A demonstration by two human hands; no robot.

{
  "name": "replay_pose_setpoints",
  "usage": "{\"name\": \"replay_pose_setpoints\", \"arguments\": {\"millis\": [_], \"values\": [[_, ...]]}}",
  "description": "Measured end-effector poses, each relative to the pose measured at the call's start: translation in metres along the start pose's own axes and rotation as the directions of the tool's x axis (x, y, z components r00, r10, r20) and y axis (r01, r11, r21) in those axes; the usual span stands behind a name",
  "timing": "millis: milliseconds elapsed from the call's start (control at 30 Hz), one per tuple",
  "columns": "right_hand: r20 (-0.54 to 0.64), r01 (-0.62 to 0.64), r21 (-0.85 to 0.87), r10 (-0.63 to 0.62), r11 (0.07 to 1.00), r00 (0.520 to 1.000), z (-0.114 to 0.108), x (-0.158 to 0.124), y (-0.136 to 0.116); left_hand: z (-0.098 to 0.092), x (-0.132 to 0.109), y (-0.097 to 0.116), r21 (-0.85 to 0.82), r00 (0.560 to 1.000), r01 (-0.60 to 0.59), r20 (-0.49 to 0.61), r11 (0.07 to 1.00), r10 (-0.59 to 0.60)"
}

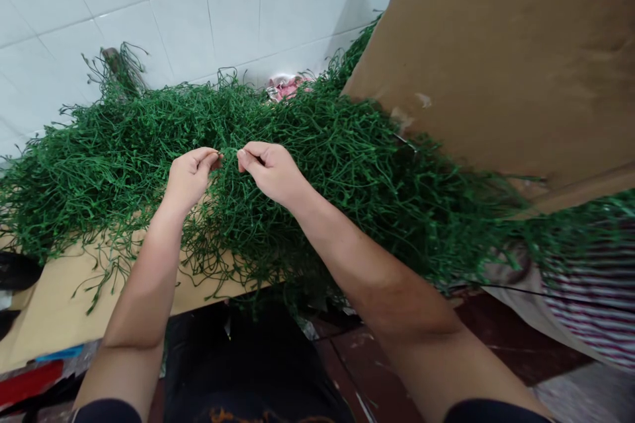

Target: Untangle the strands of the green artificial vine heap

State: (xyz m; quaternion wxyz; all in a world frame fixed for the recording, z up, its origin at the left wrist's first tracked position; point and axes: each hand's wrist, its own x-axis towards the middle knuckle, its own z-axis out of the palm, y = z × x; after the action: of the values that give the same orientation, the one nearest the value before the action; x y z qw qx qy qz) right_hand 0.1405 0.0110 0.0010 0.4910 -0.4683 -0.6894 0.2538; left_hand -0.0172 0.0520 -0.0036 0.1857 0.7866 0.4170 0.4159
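A big heap of thin green plastic stems (149,145) covers a flat sheet of cardboard (54,304) in front of me. My left hand (191,175) and my right hand (270,168) hover over the middle of the heap, a few centimetres apart. Each hand is closed in a pinch on a green strand (229,157) that runs between the fingertips. Both forearms reach in from the bottom of the view.
A large brown cardboard panel (496,59) leans in at the upper right over the stems. White tiled wall (198,13) stands behind. A pink-white object (288,87) peeks above the heap. Striped fabric (595,304) lies at the right; dark red floor (377,357) below.
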Motion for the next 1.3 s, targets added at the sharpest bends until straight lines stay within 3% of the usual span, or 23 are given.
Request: {"name": "replay_pose_setpoints", "arguments": {"millis": [100, 167, 200, 233, 267, 333, 400, 467, 533, 667, 733, 933, 1033, 1200, 1300], "values": [[0.033, 0.052, -0.025, -0.052, 0.998, 0.998, 0.002, -0.014, -0.008, -0.007, 0.006, -0.011, 0.233, 0.998, -0.001, -0.065, 0.973, 0.017], [0.045, 0.13, -0.024, -0.129, 0.991, 0.991, -0.001, -0.027, -0.017, -0.019, 0.011, -0.028, 0.336, 0.978, 0.158, -0.182, 0.929, -0.101], [0.041, 0.171, -0.015, -0.17, 0.985, 0.985, -0.004, -0.032, -0.022, -0.025, 0.013, -0.038, 0.337, 0.946, 0.277, -0.258, 0.9, -0.194], [0.032, 0.206, -0.006, -0.206, 0.978, 0.978, -0.008, -0.036, -0.026, -0.031, 0.015, -0.047, 0.313, 0.906, 0.397, -0.285, 0.862, -0.314], [0.025, 0.229, 0.003, -0.229, 0.973, 0.973, -0.012, -0.039, -0.029, -0.036, 0.015, -0.054, 0.281, 0.888, 0.441, -0.278, 0.852, -0.367], [0.028, 0.226, 0.018, -0.227, 0.974, 0.974, -0.018, -0.039, -0.031, -0.038, 0.015, -0.062, 0.2, 0.916, 0.384, -0.208, 0.901, -0.344], [0.043, 0.186, 0.03, -0.187, 0.982, 0.981, -0.02, -0.034, -0.028, -0.033, 0.014, -0.057, 0.131, 0.971, 0.218, -0.13, 0.967, -0.201], [0.043, 0.152, 0.034, -0.153, 0.988, 0.987, -0.018, -0.03, -0.023, -0.025, 0.013, -0.041, 0.074, 0.995, 0.069, -0.083, 0.995, -0.063], [0.038, 0.137, 0.026, -0.138, 0.99, 0.99, -0.016, -0.027, -0.019, -0.018, 0.011, -0.021, -0.033, 0.998, 0.006, -0.055, 0.999, -0.008], [0.061, 0.064, 0.02, -0.065, 0.998, 0.996, -0.015, -0.025, -0.01, -0.014, 0.004, 0.014, -0.315, 0.994, 0.049, 0.104, 0.948, -0.017], [0.06, 0.04, 0.032, -0.042, 0.999, 0.997, -0.017, -0.024, -0.006, -0.013, -0.001, 0.025, -0.373, 0.98, 0.082, 0.201, 0.924, -0.006], [0.048, 0.036, 0.025, -0.037, 0.999, 0.998, -0.017, -0.022, -0.001, -0.006, -0.001, 0.035, -0.267, 0.947, 0.054, 0.318, 0.962, 0.036], [0.046, 0.026, 0.025, -0.027, 0.999, 0.999, -0.015, -0.021, 0.0, 0.003, 0.0, 0.035, -0.199, 0.959, -0.006, 0.278, 0.98, 0.062], [0.088, -0.016, -0.027, 0.019, 1.0, 0.996, -0.014, -0.025, -0.005, 0.011, 0.003, 0.017, 0.04, 0.989, -0.132, 0.065, 0.99, 0.129], [0.13, 0.007, -0.031, -0.003, 0.999, 0.992, -0.017, -0.035, -0.014, -0.004, 0.012, -0.012, 0.151, 0.989, -0.043, -0.133, 0.988, 0.063]]}}
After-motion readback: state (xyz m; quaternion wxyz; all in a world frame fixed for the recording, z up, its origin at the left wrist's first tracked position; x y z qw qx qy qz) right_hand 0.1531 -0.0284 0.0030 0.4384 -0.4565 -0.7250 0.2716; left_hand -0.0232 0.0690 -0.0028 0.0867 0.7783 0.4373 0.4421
